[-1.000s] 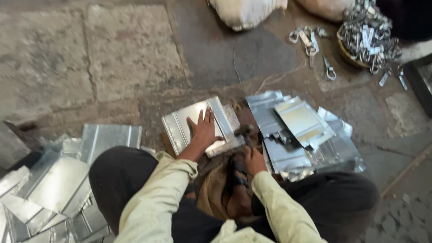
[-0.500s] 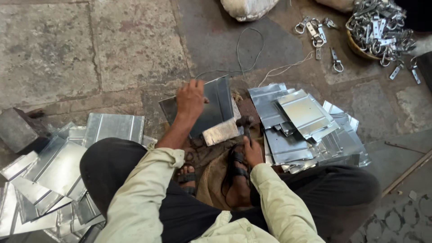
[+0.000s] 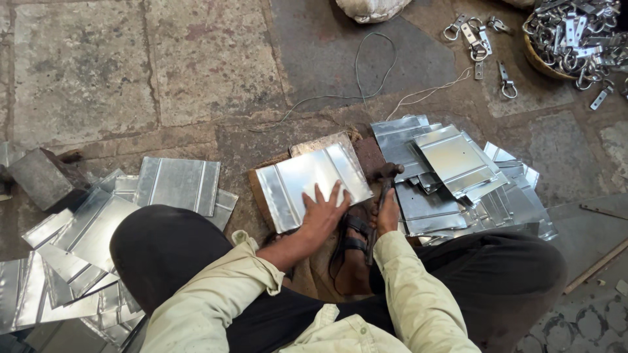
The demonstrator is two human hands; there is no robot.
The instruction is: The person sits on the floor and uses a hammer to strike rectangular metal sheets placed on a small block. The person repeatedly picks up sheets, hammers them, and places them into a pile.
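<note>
While the left hand (image 3: 320, 212) is pressing open fingers flat on a ribbed metal sheet (image 3: 313, 181), the right hand (image 3: 387, 214) is gripping a hammer (image 3: 383, 189).

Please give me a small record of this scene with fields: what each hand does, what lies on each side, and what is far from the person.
Left hand: left hand lies flat on a metal sheet
Under the sheet: a block on the stone floor
Right hand: right hand grips a hammer, head near the sheet's right edge
Left side: pile of metal sheets
Right side: second pile of sheets
Far right: basket of metal clips, loose clips beside it
Also: thin wire on the floor
</note>
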